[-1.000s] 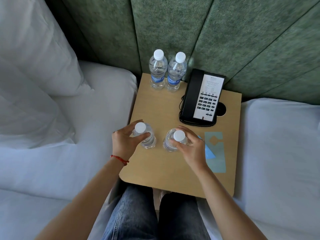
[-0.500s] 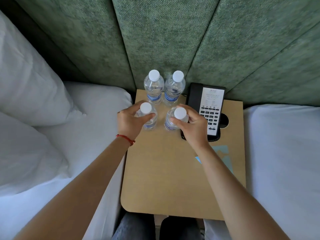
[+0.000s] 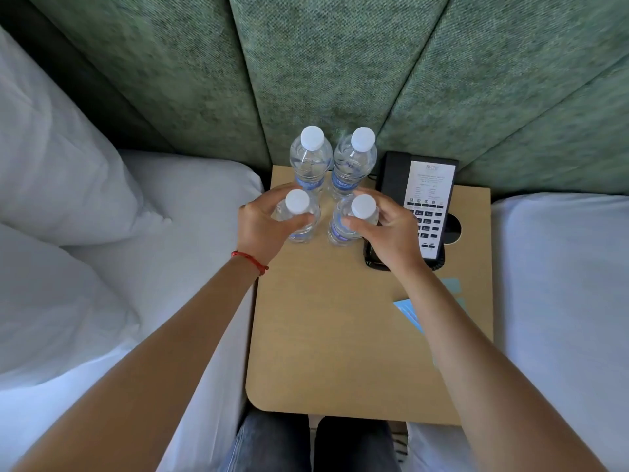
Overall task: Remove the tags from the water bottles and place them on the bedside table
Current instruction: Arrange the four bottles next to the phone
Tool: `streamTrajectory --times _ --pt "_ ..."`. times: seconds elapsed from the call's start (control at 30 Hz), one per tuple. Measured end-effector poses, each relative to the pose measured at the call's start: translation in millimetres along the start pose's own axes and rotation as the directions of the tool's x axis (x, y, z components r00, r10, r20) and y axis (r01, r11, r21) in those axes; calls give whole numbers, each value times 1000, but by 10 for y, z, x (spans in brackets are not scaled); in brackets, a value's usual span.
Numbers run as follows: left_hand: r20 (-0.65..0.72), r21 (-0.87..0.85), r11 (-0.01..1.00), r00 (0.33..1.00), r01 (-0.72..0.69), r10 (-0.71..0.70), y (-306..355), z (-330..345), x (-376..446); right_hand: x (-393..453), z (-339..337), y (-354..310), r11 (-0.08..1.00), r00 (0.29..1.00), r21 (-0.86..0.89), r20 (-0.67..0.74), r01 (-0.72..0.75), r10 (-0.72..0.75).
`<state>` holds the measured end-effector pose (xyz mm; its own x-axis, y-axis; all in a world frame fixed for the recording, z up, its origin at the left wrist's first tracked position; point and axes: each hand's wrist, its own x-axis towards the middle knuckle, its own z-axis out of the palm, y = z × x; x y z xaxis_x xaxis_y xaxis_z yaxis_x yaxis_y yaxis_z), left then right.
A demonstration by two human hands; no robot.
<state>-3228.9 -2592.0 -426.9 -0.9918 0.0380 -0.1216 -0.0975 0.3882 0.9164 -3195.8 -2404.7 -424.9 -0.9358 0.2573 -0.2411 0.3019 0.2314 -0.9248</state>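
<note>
Hands: left hand (image 3: 260,229) clasped front-left bottle (image 3: 299,216), right hand (image 3: 391,233) front-right bottle (image 3: 354,219), near worktop (image 3: 323,335) back edge.
Handling: likely heavy, slick, squashy; best gripped below cap.

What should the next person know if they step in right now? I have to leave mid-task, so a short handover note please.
Left hand: gripping the front left bottle near its neck.
Right hand: gripping the front right bottle the same way.
Both stand upright on the bedside table, just in front of the two back bottles by the green wall, beside the phone.
Done: all four bottles are on the table, and no tags show on their necks. Blue paper pieces lie at the table's right edge, partly under the right arm.
Left: let go, and tidy the square if needed.
</note>
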Motion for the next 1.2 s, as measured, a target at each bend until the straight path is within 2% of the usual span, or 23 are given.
streamTrajectory --times 0.27,0.43,0.57,0.73,0.97,1.1,1.2 --pt "-91 93 996 996 -8 17 106 106 -73 35 -53 -55 996 996 -88 88 -5 13" --pt "-77 76 997 997 33 -28 87 100 -56 -64 17 -40 991 999 -134 -30 12 -17" --pt "25 30 998 998 52 -53 12 10 -39 -124 61 -14 975 993 -217 -95 41 -63" --pt "59 71 997 998 20 -24 -10 -33 -20 -75 -14 -25 979 1000 -202 18 28 -25" --pt "-95 159 986 995 52 -37 72 85 -99 11 -142 -21 981 991 -192 133 -3 29" --pt "-104 185 980 993 71 -52 72 93 -74 -41 -110 -18 990 996 -140 86 -24 36" --pt "19 118 992 998 51 -53 46 -1 -24 -98 -90 11 995 1000 -103 -11 -11 10"
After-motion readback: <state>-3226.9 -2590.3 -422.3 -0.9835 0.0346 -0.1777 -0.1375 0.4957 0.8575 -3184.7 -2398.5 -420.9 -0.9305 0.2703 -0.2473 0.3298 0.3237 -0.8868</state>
